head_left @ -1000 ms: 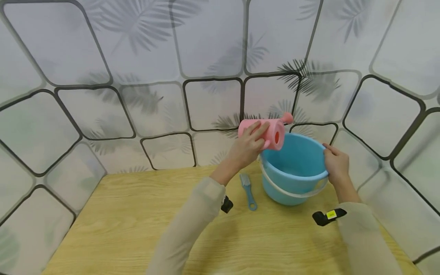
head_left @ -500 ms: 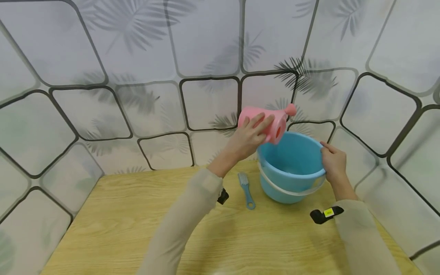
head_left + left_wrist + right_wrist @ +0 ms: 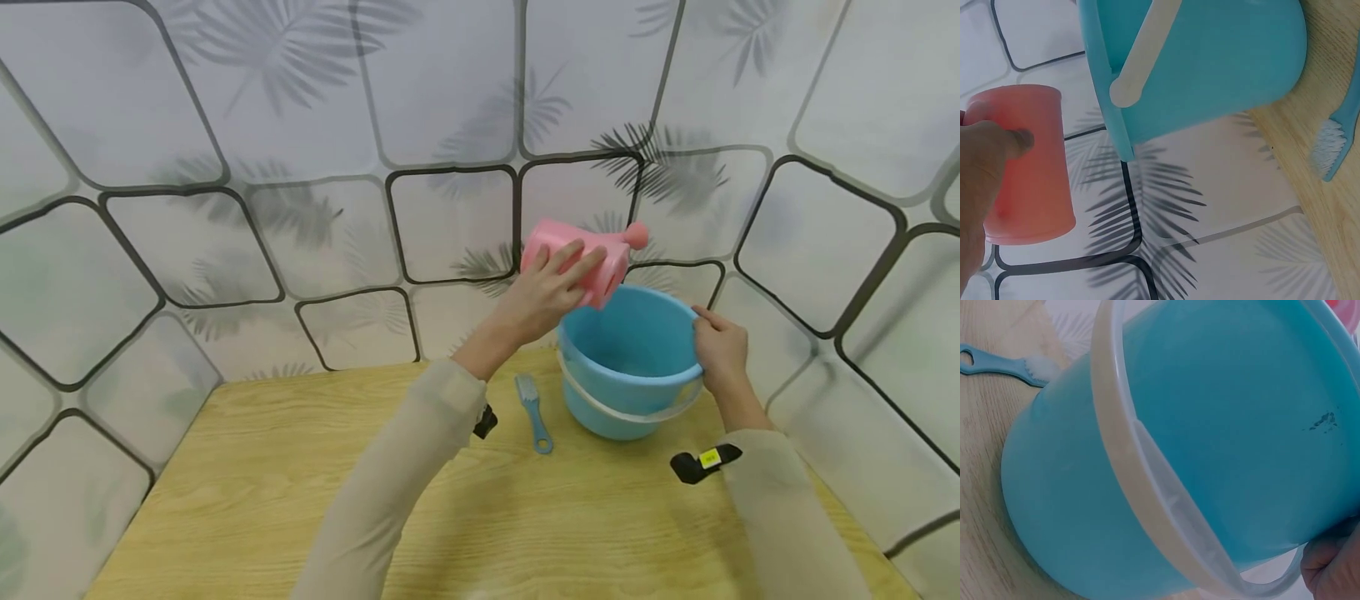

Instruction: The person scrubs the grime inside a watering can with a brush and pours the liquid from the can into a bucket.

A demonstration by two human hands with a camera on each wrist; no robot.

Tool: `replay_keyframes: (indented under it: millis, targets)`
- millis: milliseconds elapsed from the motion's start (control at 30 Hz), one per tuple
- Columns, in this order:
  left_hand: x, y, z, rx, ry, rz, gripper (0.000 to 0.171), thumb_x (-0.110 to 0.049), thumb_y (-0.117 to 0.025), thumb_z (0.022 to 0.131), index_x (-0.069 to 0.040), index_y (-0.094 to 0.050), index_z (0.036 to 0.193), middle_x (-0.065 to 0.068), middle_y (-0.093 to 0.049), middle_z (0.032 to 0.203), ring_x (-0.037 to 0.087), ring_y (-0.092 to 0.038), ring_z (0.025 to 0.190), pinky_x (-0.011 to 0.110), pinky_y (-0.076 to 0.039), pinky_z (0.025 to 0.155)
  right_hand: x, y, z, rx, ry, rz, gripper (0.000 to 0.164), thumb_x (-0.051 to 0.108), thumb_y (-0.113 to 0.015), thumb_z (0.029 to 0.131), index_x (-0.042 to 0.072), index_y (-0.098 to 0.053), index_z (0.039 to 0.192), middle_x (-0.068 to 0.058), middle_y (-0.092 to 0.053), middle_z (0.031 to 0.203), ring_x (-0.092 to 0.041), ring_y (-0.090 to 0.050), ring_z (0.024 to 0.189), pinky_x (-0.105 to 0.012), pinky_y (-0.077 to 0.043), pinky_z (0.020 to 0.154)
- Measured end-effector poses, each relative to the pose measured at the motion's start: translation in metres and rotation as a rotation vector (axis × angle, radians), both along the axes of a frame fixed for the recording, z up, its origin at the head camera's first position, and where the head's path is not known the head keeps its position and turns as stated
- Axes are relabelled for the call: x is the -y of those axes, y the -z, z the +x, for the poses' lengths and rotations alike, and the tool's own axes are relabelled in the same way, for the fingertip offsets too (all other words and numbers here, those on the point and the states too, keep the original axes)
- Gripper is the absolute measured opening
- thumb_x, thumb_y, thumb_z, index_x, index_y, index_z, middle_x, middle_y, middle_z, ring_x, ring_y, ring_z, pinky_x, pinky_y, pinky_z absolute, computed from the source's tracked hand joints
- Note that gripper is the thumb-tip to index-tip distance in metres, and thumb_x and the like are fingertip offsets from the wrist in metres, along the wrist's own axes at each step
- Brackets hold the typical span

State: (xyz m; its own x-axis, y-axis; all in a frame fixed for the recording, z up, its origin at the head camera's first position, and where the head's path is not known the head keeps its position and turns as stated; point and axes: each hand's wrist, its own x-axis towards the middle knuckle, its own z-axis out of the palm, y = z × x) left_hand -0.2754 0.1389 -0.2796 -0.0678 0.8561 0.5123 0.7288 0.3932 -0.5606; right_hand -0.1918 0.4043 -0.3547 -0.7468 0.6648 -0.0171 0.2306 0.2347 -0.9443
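Note:
A pink watering can (image 3: 557, 233) is tipped on its side above the left part of a light blue bucket (image 3: 637, 396). My left hand (image 3: 536, 302) grips it, fingers spread over its side; in the left wrist view a thumb (image 3: 1015, 142) presses on the can's wall. The can's round spout head (image 3: 637, 236) points right, and its open end leans down toward the bucket. My right hand (image 3: 722, 350) holds the bucket's rim at the right, thumb on top. The bucket stands upright, its white handle (image 3: 626, 415) hanging down in front.
A blue brush (image 3: 533, 412) with white bristles lies on the wooden table (image 3: 300, 483), left of the bucket. Behind the table hangs a patterned wall covering (image 3: 457, 225), close behind the can. Dark specks (image 3: 1324, 421) show on the bucket's inner wall.
My left hand has lifted the watering can a little and tipped it further, open end lower and base higher. The right hand keeps its hold on the bucket's rim.

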Motion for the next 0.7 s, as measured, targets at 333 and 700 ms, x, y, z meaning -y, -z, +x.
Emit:
replay_keyframes:
  millis: [333,700]
  targets:
    - [-0.006,0.0,0.002,-0.042,-0.008,-0.03,0.014,-0.011,-0.056,0.095,-0.017,-0.068,0.098,0.002,-0.038,0.148,0.029,-0.034,0.134,0.05,-0.041,0.103,-0.001,0.002,-0.002,-0.013,0.02,-0.008,0.046,0.022,-0.037,0.094,0.012,-0.049,0.137,-0.006,-0.04,0.146,-0.02,-0.034,0.135,-0.038,-0.035,0.109]
    - [-0.012,0.004,0.004,-0.091,-0.019,-0.076,0.018,-0.01,-0.057,0.093,-0.019,-0.069,0.102,0.001,-0.038,0.148,0.027,-0.034,0.135,0.051,-0.04,0.103,-0.001,0.002,-0.002,-0.017,0.028,-0.012,0.045,0.021,-0.037,0.094,0.012,-0.05,0.136,-0.005,-0.041,0.146,-0.02,-0.034,0.135,-0.038,-0.035,0.109]
